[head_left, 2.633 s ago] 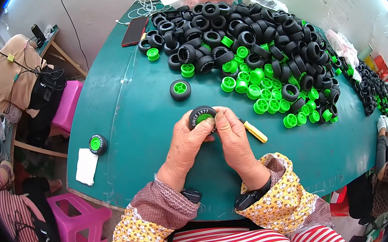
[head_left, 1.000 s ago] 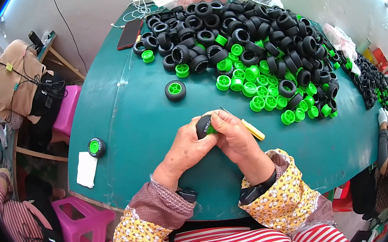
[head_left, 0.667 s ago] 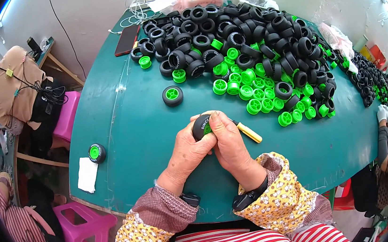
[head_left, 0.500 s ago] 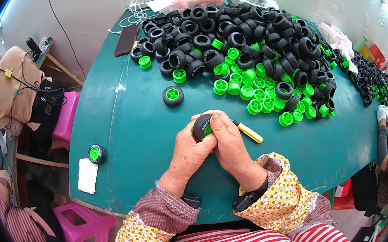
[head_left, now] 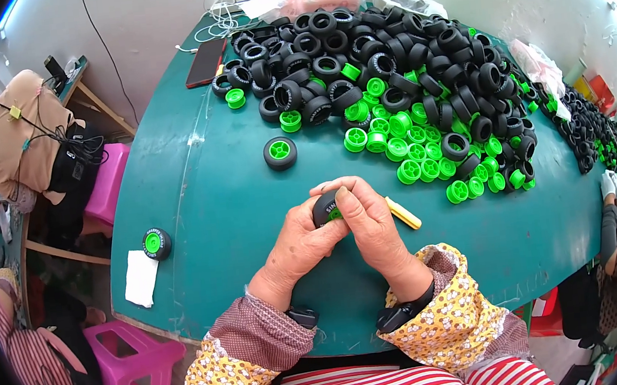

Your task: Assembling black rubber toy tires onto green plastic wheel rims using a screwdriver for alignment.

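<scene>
Near the table's middle, a toy wheel (head_left: 324, 209), a black rubber tyre with a bit of green hub showing, is gripped between my hands. My left hand (head_left: 300, 237) wraps its left side. My right hand (head_left: 373, 225) closes over the other side, thumb pressed on the tyre and hub. My fingers hide much of the wheel. Just right of my right hand lies a tool with a yellow handle (head_left: 404, 214), its far part covered by the hand. One wheel with a green hub (head_left: 279, 153) lies flat beyond my hands.
A large pile of black tyres (head_left: 414, 53) and loose green hubs (head_left: 409, 144) covers the back right of the green table (head_left: 197, 204). At left are another wheel (head_left: 154, 244) and a white paper piece (head_left: 140, 278). A phone (head_left: 206, 62) lies farther back. Other people sit on both sides.
Both hands stay round the wheel. My right hand has shifted slightly, with its fingers now further over the tyre and covering more of the tool. The whole view has moved a little.
</scene>
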Demonstrator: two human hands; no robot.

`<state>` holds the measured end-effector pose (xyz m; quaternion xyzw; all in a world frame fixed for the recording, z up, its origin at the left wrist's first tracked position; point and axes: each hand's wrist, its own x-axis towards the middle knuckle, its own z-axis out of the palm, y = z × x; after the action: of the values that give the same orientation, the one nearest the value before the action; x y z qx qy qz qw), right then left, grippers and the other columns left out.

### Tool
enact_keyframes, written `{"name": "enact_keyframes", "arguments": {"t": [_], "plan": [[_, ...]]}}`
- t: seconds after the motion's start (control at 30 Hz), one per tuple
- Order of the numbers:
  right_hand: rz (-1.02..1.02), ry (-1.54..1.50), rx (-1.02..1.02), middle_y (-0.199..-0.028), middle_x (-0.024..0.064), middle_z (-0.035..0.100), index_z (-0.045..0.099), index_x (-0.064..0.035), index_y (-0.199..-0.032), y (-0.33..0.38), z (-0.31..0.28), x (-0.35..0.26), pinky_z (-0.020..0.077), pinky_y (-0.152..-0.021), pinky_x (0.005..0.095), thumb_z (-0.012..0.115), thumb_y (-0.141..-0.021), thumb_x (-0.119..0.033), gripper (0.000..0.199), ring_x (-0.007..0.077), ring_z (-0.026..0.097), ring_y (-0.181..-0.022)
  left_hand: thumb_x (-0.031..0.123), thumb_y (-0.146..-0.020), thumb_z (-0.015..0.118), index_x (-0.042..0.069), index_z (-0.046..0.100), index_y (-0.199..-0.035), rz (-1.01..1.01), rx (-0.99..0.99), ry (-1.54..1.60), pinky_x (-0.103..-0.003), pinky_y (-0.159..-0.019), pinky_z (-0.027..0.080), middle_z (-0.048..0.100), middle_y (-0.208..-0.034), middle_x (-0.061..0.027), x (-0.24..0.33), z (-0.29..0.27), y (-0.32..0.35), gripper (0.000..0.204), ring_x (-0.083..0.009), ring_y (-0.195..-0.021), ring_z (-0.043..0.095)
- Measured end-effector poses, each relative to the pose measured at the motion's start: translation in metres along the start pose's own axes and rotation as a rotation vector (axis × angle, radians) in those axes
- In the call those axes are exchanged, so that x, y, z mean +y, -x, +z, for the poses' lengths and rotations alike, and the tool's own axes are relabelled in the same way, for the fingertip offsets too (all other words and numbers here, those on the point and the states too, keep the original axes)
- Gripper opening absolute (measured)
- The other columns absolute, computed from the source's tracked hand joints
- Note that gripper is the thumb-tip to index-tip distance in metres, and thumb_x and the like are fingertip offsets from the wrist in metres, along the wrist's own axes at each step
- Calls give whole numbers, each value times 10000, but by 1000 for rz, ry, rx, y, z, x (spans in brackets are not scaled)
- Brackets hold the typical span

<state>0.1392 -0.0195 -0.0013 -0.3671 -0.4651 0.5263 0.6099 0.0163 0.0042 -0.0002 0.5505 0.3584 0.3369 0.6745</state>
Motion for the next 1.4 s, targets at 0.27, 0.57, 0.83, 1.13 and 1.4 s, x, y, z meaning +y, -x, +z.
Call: {"name": "enact_keyframes", "arguments": {"t": [0.27, 0.57, 0.83, 1.13, 1.4], "plan": [[162, 140, -215, -901, 48, 564, 506, -13, -1029, -5, -13, -7, 462, -631, 204, 412, -922, -294, 315, 81, 541, -753, 163, -765, 581, 36, 564, -726, -45, -27, -16, -203, -447, 370, 507, -576, -1, -2, -4, 0, 134, -80, -488, 479], [182, 36, -98, -791, 16, 537, 510, -16, -991, -5, -13, 4, 412, -539, 192, 422, -920, -259, 268, 61, 498, -626, 179, -789, 574, 12, 534, -855, -87, 5, 45, -206, -468, 411, 520, -608, -17, 4, 3, -1, 185, -90, -512, 504], [286, -115, -41, -719, 13, 525, 517, -21, -955, -5, -10, 4, 383, -413, 198, 435, -912, -261, 257, 67, 467, -482, 199, -805, 587, 9, 538, -897, -83, 34, 31, -207, -497, 443, 542, -658, -23, 5, 6, -1, 216, -87, -557, 529], [306, -113, -43, -724, 9, 517, 527, -21, -936, -4, -10, 1, 379, -422, 188, 437, -911, -284, 279, 53, 470, -526, 196, -812, 585, 8, 547, -887, -102, 24, 33, -208, -495, 454, 567, -664, -39, 7, 9, 1, 206, -92, -567, 548], [288, -79, -53, -731, 7, 519, 530, -28, -926, -4, -12, -1, 388, -433, 190, 441, -910, -282, 270, 52, 479, -560, 230, -822, 588, 8, 547, -874, -80, -30, 13, -205, -491, 447, 568, -658, -44, 7, 8, 4, 232, -94, -561, 546]]}}
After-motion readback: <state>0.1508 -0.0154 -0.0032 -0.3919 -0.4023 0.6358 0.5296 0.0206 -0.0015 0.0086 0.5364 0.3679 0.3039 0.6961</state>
